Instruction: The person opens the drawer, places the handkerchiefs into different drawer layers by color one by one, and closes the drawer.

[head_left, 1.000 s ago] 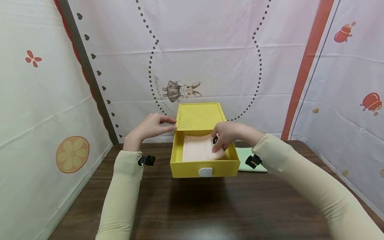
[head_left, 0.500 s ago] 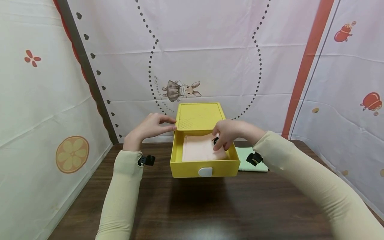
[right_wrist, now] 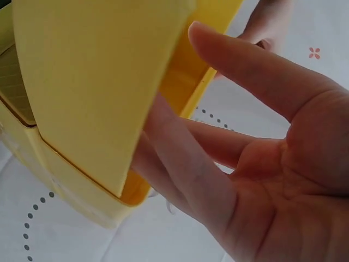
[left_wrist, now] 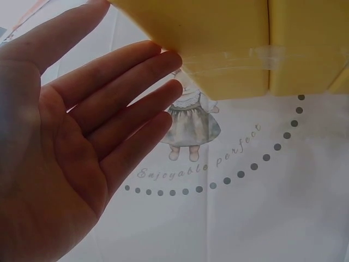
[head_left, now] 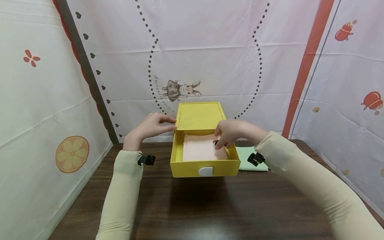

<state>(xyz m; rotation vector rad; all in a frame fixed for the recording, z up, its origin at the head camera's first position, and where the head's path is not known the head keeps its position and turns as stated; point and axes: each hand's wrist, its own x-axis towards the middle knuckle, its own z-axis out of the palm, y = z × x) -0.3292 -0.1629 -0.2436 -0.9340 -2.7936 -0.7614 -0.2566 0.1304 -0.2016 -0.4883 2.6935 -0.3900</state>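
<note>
A yellow box [head_left: 199,115] stands on the table with its drawer [head_left: 184,169] pulled out towards me. Inside the drawer lies a folded pale pink cloth [head_left: 198,150]. My right hand [head_left: 229,131] reaches in at the cloth's right side, with a small dark thing or mark by the fingers that I cannot identify. In the right wrist view that hand's fingers extend behind the drawer's wall, the thumb well apart; their tips are hidden. With extended fingers, my left hand [head_left: 151,126] touches the box's left edge.
A folded light green cloth [head_left: 252,165] lies on the table right of the drawer, partly behind the right wrist. The dark wooden table [head_left: 198,206] is bounded by patterned white curtains [head_left: 207,73] behind and at the sides.
My right hand has shifted slightly right in the drawer, and the pink cloth's right edge has spread a little that way. The left hand and the box have stayed put.
</note>
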